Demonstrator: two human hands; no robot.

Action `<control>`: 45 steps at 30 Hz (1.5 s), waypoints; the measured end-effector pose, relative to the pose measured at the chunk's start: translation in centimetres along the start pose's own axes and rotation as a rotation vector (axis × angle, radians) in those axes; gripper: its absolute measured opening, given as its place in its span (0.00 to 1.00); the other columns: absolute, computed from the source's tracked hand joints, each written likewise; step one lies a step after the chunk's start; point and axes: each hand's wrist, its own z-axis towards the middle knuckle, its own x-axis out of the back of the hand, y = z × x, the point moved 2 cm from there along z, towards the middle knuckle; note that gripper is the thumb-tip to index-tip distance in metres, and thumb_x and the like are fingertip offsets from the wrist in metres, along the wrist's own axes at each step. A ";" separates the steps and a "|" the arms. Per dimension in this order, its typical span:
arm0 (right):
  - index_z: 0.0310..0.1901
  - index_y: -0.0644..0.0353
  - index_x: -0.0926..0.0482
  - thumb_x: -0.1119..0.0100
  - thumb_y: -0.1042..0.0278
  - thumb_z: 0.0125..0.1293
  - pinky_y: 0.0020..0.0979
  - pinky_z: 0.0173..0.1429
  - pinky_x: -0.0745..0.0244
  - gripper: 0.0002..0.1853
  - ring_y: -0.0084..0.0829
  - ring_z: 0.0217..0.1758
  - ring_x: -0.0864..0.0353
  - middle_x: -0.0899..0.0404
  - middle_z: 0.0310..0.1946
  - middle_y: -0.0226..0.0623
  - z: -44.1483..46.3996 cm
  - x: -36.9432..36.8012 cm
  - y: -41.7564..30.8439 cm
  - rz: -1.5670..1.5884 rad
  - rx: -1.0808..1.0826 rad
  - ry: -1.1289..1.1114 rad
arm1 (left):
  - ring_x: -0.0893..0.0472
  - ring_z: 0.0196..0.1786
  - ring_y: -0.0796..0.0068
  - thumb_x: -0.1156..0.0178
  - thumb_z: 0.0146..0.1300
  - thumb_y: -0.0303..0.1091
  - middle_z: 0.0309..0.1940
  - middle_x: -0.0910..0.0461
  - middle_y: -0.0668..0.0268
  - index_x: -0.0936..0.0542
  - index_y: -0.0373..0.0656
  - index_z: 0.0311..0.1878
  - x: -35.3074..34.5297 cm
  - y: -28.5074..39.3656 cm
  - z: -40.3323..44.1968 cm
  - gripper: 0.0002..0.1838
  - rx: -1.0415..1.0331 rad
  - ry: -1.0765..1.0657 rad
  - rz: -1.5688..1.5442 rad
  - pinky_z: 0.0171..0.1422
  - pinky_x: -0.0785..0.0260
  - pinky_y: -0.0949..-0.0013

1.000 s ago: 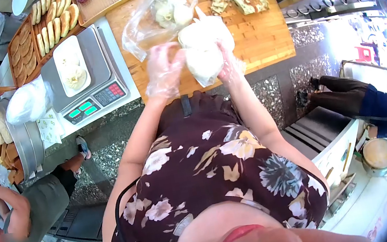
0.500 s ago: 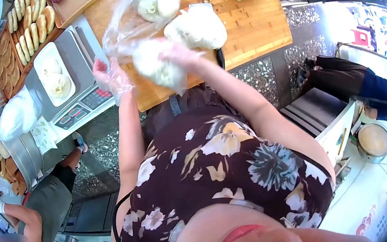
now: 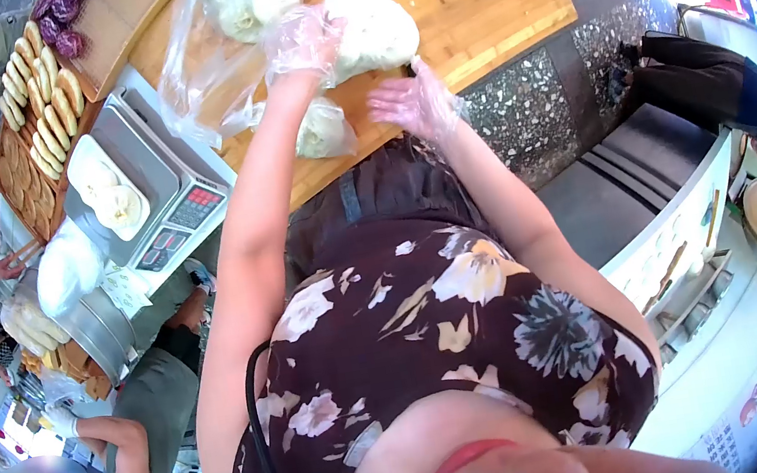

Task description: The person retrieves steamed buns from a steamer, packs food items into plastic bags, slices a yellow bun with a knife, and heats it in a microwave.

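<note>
Wooden board [image 3: 480, 2] ahead: on it, the left hand [image 3: 305, 42] touches a white bagged bundle [image 3: 373, 27], grip unclear; at its near edge, the right hand [image 3: 417, 106] spreads open beside a smaller bag [image 3: 323, 131]. Such soft-looking contents want light, broad support.

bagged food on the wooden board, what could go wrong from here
The smaller bag lies near the front edge of the wooden board, so it might get nudged off. The loose clear plastic spreads close to the left hand and forearm, and could snag.
</note>
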 end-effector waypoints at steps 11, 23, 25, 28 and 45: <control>0.61 0.62 0.34 0.60 0.49 0.70 0.46 0.66 0.36 0.27 0.41 0.61 0.30 0.29 0.59 0.44 2.6 -0.3 3.3 0.267 0.078 -0.250 | 0.26 0.48 0.72 0.37 0.47 0.32 0.37 0.25 0.73 0.20 0.53 0.34 -2.7 -0.1 -14.6 0.09 -0.383 0.089 0.050 0.60 0.38 0.59; 0.58 0.58 0.28 0.42 0.72 0.59 0.40 0.56 0.29 0.23 0.44 0.50 0.24 0.25 0.48 0.50 -2.3 -1.6 -1.7 -1.428 1.499 0.334 | 0.28 0.45 0.76 0.37 0.43 0.32 0.35 0.29 0.79 0.19 0.64 0.37 -4.3 -1.2 -17.3 0.15 -0.189 0.257 0.249 0.49 0.44 0.65; 0.59 0.52 0.27 0.42 0.72 0.58 0.42 0.59 0.31 0.24 0.47 0.54 0.27 0.27 0.51 0.53 -1.2 -1.4 -1.6 -1.557 1.432 0.371 | 0.28 0.45 0.77 0.37 0.43 0.32 0.35 0.30 0.79 0.19 0.65 0.38 -4.5 -1.4 -17.7 0.16 -0.175 0.272 0.252 0.49 0.45 0.65; 0.55 0.50 0.23 0.39 0.68 0.54 0.46 0.60 0.34 0.23 0.53 0.57 0.30 0.29 0.54 0.53 0.1 -0.6 -1.2 -1.432 1.230 0.235 | 0.29 0.43 0.78 0.37 0.44 0.32 0.33 0.30 0.79 0.19 0.65 0.40 -4.6 -1.6 -17.7 0.18 -0.127 0.245 0.233 0.48 0.45 0.65; 0.50 0.48 0.21 0.37 0.71 0.48 0.45 0.57 0.34 0.23 0.50 0.56 0.31 0.29 0.55 0.46 -1.9 -7.8 -1.9 -1.770 1.734 0.040 | 0.25 0.40 0.75 0.39 0.46 0.34 0.33 0.25 0.79 0.19 0.57 0.32 1.6 1.5 -8.8 0.08 -0.220 0.541 0.052 0.47 0.40 0.66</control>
